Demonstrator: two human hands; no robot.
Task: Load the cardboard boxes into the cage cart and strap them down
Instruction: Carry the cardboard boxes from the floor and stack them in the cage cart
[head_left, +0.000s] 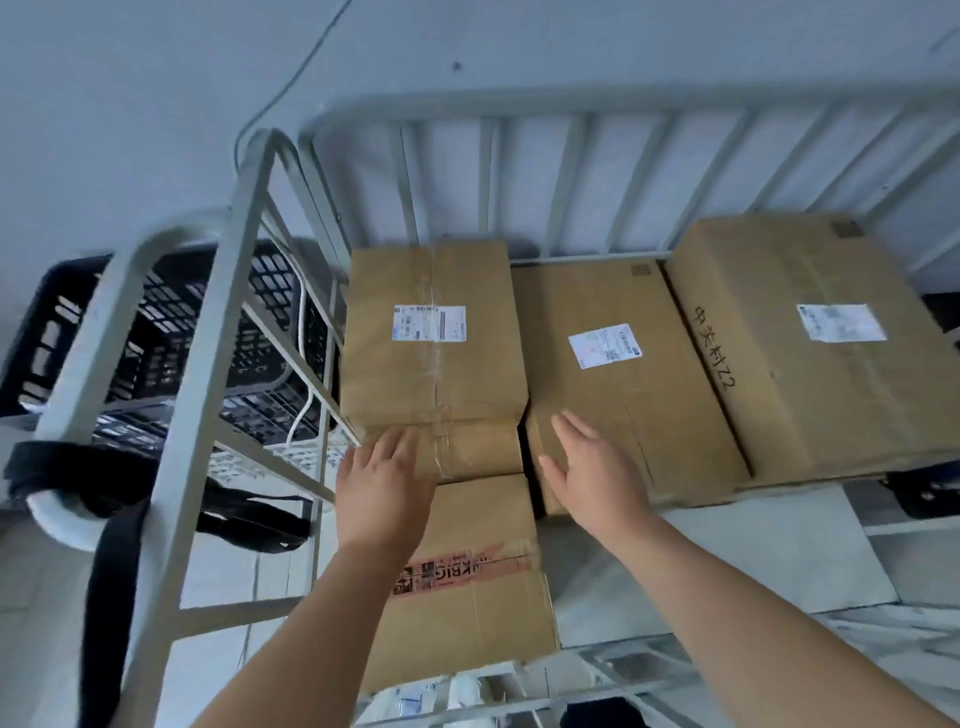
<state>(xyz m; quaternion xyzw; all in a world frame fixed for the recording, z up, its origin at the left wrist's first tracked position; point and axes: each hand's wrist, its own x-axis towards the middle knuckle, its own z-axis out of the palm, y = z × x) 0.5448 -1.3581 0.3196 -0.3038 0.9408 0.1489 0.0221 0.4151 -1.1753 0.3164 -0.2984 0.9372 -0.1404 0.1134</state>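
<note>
Several cardboard boxes sit inside the grey cage cart. A tall taped box stands at the left, a middle box with a white label lies beside it, and a large box with black writing is at the right. A lower box with red tape lies in front of the tall one. My left hand lies flat with straight fingers against the front face of the tall box. Also flat, my right hand rests on the near corner of the middle box.
A black strap hangs from the cart's left side frame. A black plastic crate stands outside the cart at the left. The wall rises behind the cart's back bars. Pale cart floor shows in front of the right boxes.
</note>
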